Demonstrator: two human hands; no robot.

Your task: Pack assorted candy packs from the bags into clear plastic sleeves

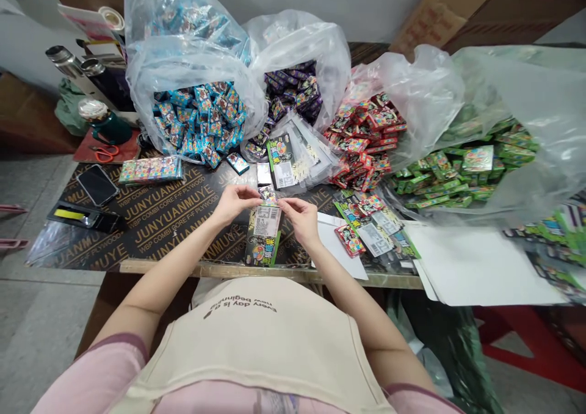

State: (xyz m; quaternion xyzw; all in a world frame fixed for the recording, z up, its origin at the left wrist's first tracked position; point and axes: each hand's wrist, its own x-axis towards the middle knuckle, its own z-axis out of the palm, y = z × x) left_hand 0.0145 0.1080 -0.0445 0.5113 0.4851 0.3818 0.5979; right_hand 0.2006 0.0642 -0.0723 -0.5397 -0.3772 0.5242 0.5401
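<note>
My left hand [237, 204] is closed in a pinch at the upper left of a long printed packet [264, 234] with a barcode label and green edge. On the other side my right hand [302, 217] pinches its upper right corner. Between my fingertips sits a small printed box [267, 194], at the packet's top end. Just beyond lies a fan of clear plastic sleeves [304, 154] with a printed card in front. A single blue box [238, 163] rests beyond my left hand. Right of my right hand, more printed packets [375, 231] overlap a red box [350, 241].
Open plastic bags hold blue boxes [201, 118], purple boxes [295, 90], red boxes [366, 136] and green boxes [462, 163]. At left are a phone [97, 185], a black tool [85, 216], scissors [104, 152] and a green mug [110, 127]. White sheets [480, 264] overhang the front right edge.
</note>
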